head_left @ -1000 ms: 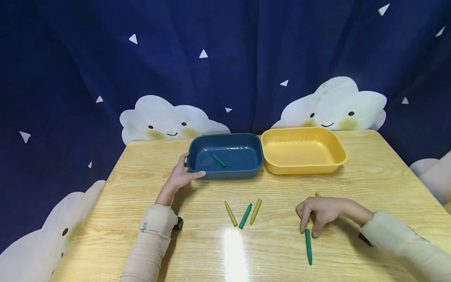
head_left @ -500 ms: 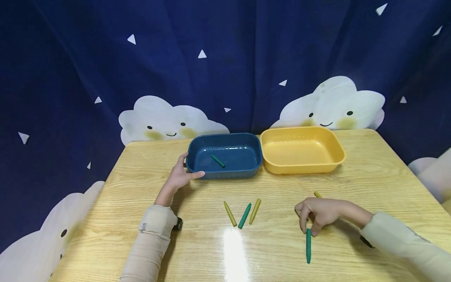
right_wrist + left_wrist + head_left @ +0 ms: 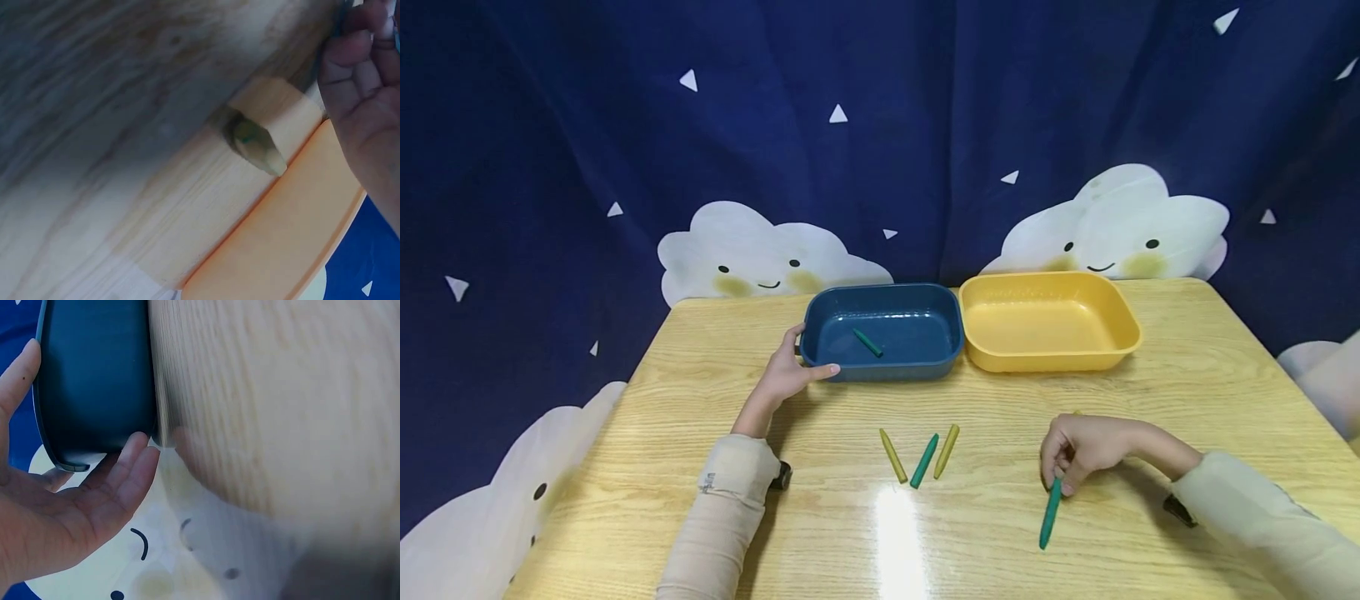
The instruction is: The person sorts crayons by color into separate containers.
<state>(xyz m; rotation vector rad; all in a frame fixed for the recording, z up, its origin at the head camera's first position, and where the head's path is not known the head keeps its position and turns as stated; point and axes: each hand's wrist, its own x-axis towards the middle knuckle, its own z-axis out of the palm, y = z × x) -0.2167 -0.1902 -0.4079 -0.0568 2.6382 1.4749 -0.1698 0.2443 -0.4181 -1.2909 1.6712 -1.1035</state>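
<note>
1. while the right hand pinches one end of a green crayon between thumb and fingers, the rest slants toward the person; whether its free tip touches the table i cannot tell.
2. held so near the end, the crayon will probably swivel, so a firm but light pinch and a slow, level carry would suit it best.
3. just beyond that hand lies a yellow crayon, mostly hidden in the head view; a straight lift should avoid nudging it.
4. the left hand is spread, not clenched, against the left end of the blue tray, thumb along the near wall, apparently steadying it.
5. the blue tray contains a second green crayon, lying aslant on its floor.
6. just beside it, on the right, stands the yellow tray.
7. nearer the person, two more yellow crayons flank a third green crayon.
</note>
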